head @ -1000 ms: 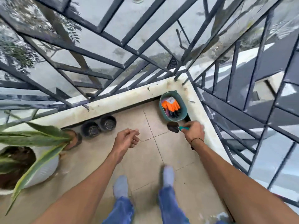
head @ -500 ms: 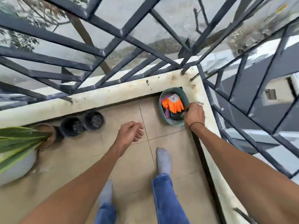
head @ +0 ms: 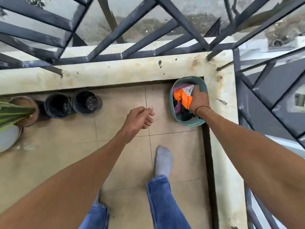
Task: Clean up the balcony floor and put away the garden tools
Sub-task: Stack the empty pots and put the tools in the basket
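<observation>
Now the trowel that the right hand carried a second ago, just outside the basket, is out of sight — the right hand (head: 198, 99) has gone down into the teal basket (head: 188, 123), and the dark shapes at the basket's near end may be the tool, though I cannot tell for sure. Whether its grip is closed on anything or already loosened is hidden too, since the fingers are buried among the contents. I judge this to be the putting-away step, close to done for this one tool.

From the left: long green leaves (head: 11, 113) reach in from a white planter (head: 7, 138), beside a brown pot (head: 26, 111). Next come two empty black pots (head: 57, 105), standing touching one another against the wall. The left hand (head: 139, 119) hangs over the beige floor tiles (head: 115, 154), fingers loosely curled and holding nothing. It has stayed idle like that through the last second.

The basket sits in the corner of the floor, right against the stained concrete ledge (head: 115, 71). An orange glove (head: 183, 98) lies inside beside the right hand, with pink and white bits behind it. A socked foot (head: 162, 161) stands on the tiles near the basket. Dark metal railing (head: 148, 38) closes the balcony on the far and right sides — the ground lies far below it.
</observation>
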